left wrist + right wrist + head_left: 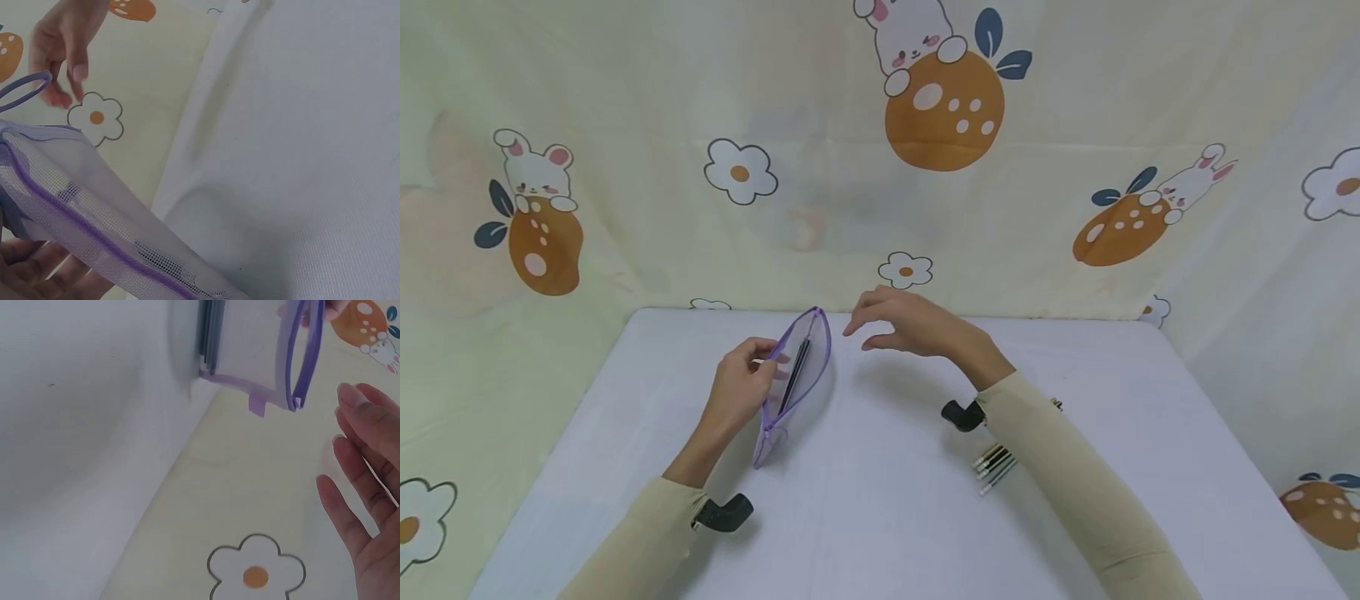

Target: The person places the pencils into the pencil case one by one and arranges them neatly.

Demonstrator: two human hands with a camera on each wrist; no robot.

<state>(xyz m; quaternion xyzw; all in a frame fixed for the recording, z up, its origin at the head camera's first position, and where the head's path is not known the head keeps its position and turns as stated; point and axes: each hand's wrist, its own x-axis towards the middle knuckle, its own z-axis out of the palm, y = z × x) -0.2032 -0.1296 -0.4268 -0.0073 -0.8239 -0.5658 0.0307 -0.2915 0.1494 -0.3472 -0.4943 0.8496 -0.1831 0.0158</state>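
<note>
Purple-trimmed mesh pencil pouch [812,375] gapes over the white tabletop [880,517] in the head view, its edge pinched in my left hand [745,382]. Slim dark pencils [795,375] slant inside it. My right hand [917,321] hangs just right of the opening, thumb and fingers apart. White-tipped pencils [995,461] lie on the tabletop, partly hidden by my right sleeve [1075,475].

From the left wrist, a purple zipper [94,232] crosses the mesh above my fingers; dark patches showing through are probably pencils, though blurred.

From the right wrist, a lilac tab [257,404] juts from the pouch, near my loosely bent, separated fingers.
</note>
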